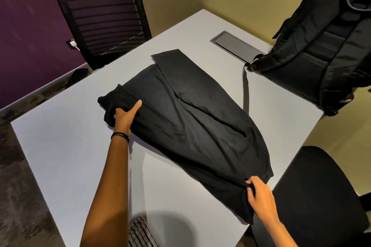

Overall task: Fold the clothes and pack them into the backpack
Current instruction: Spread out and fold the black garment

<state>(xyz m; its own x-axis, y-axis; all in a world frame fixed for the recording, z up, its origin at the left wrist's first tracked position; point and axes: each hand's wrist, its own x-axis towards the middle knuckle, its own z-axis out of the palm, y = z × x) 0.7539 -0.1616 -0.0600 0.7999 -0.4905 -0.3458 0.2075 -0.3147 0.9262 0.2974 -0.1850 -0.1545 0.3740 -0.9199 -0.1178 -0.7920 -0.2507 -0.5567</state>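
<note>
A black garment (190, 118) lies partly folded across the white table (66, 146), running from the far middle down to the near right edge. My left hand (125, 115) grips its bunched left end, thumb on top and fingers under the cloth. My right hand (259, 194) pinches the garment's near right edge at the table's corner. A black backpack (321, 46) stands at the far right of the table, with one strap (246, 90) trailing toward the garment.
A grey cable hatch (236, 47) is set into the table behind the garment. One black mesh office chair (104, 22) stands at the far left, and another black chair seat (317, 196) sits close at the near right.
</note>
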